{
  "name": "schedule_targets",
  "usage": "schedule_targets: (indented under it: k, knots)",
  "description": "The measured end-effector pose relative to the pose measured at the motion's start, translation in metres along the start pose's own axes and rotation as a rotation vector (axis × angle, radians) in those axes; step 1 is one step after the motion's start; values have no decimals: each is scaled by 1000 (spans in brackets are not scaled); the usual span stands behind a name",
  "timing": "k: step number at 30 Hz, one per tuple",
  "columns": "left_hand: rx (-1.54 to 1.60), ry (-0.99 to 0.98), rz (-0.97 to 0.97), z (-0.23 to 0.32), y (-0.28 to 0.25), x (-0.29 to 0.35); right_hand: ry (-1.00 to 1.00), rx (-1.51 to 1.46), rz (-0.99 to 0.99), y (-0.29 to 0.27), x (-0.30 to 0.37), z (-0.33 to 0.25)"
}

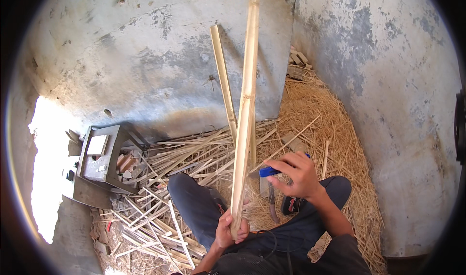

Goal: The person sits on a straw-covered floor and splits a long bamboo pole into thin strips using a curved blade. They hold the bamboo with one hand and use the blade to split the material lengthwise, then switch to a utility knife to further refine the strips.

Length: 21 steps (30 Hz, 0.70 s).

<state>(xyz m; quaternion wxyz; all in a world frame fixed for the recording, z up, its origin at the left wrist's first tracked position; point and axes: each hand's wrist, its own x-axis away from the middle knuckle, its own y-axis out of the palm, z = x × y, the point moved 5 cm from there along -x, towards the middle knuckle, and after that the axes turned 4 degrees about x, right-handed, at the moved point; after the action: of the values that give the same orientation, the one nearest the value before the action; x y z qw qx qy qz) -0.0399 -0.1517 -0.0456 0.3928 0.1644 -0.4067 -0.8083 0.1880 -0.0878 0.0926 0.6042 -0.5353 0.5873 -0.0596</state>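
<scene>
Currently seated, knees apart, with the strip (246,95) upright and tilted slightly right between my legs; its top runs out of view. Left hand (232,231): fingers closed round the strip near its lower end, gripping firmly enough to hold it up. Right hand (298,174): fingers bent round the blue handle of a knife (269,172), the handle showing on both sides of my grip. Thin grey blade points left, toward the strip's right edge; cannot tell whether it touches.

Below the right hand, on the ground between my legs, a dark curved piece (273,204); kind unclear. A shoe (291,205) shows just right of it.

Ahead, a second strip (223,76) leans on the grey wall (150,66), left of mine. Paint patchy and peeling. Loose slats (160,231) lie crisscross on the left, heaped up past my left knee. Straw-coloured shavings (320,110) spread deep on the right, up into the corner, where some blocks (298,58) sit. Far left, a wooden stool (104,153), tilted, beside a bright opening (46,168); broken bricks (127,163) beside it.
</scene>
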Motion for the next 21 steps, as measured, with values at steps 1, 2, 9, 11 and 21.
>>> schedule_targets:
  k: [1,2,9,11,21]
  knots:
    - [4,-6,-5,2,2,-2,-7,-8,1,2,4,-1]
    - [8,-12,-10,3,4,-5,7,-20,1,3,8,-1]
    - [-120,-37,-25,12,17,-20,83,-49,29,2,22,-1]
    - [-146,-45,-9,13,19,-23,94,-44,49,-1,22,1]
    - [-322,-111,-16,16,20,-27,151,82,143,-8,12,9]
